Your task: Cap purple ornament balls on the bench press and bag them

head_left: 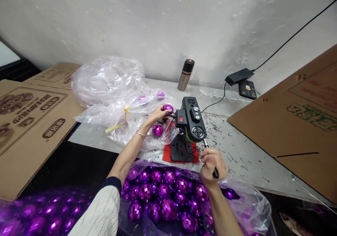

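Observation:
My left hand point(158, 113) is closed on a shiny purple faceted ball point(167, 108), just left of a small black machine point(195, 118) with round vents, silver buttons and a red switch. My right hand point(213, 164) wraps round the black-gripped lever point(216, 174) at the machine's near side. The machine's slotted base plate point(181, 151) rests on a red mat point(166, 154). Below my left hand, another purple ball point(157, 130) lies on clear plastic. Many more faceted balls point(168, 208) fill an open plastic bag in front of me.
A large clear plastic bag point(107, 78) tied with yellow ribbon lies at left, beside cardboard boxes point(31, 113). A dark-capped can point(185, 75) stands near the wall. A power adapter point(239, 76) trails a cable. Dark clippings litter the table point(242, 158); a big carton point(297, 123) stands right.

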Demonstrator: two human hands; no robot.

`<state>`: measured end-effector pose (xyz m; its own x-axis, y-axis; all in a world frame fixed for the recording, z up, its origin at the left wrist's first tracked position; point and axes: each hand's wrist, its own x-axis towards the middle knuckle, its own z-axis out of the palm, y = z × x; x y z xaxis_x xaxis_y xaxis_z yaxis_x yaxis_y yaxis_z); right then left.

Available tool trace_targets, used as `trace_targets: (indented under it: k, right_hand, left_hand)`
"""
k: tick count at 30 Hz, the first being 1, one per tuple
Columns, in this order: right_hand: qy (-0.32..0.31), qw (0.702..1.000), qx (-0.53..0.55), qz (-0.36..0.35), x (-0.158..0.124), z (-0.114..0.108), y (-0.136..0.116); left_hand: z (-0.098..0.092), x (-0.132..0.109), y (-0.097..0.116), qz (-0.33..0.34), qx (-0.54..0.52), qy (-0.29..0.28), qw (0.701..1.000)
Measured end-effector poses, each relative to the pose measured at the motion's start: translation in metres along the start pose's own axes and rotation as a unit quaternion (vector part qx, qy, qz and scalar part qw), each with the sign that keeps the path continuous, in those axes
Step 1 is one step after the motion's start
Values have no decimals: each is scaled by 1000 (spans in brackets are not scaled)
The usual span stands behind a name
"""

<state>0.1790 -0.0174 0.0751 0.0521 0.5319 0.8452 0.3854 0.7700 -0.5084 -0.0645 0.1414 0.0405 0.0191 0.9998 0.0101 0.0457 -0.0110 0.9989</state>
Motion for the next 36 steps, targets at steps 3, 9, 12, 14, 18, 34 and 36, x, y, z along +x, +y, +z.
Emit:
trace_targets:
  k: [3,9,12,14,18,34,36]
  right_hand:
    - [9,1000,7,2,4,2,-2]
    - [21,1000,9,13,13,5,-8]
    - [15,1000,8,12,15,5,-9]
    - [9,1000,3,14,15,5,-9]
    - [2,1000,1,12,15,4,-8]
    - [-23,1000,3,13,16,2,-11]
    - [-22,1000,-2,16,16,2,-11]
  left_hand:
    - [-25,-48,7,-37,-93,-7,995]
    - [-15,-146,12,-78,-183,-40,979]
    - [9,-176,10,-104,-219,-59,968]
    - [23,-187,7,-117,-237,-53,963]
    - [44,-194,-4,-117,-221,-3,968]
    - [88,-150,-43,108,222,88,965]
    - [89,-148,-44,113,236,86,961]
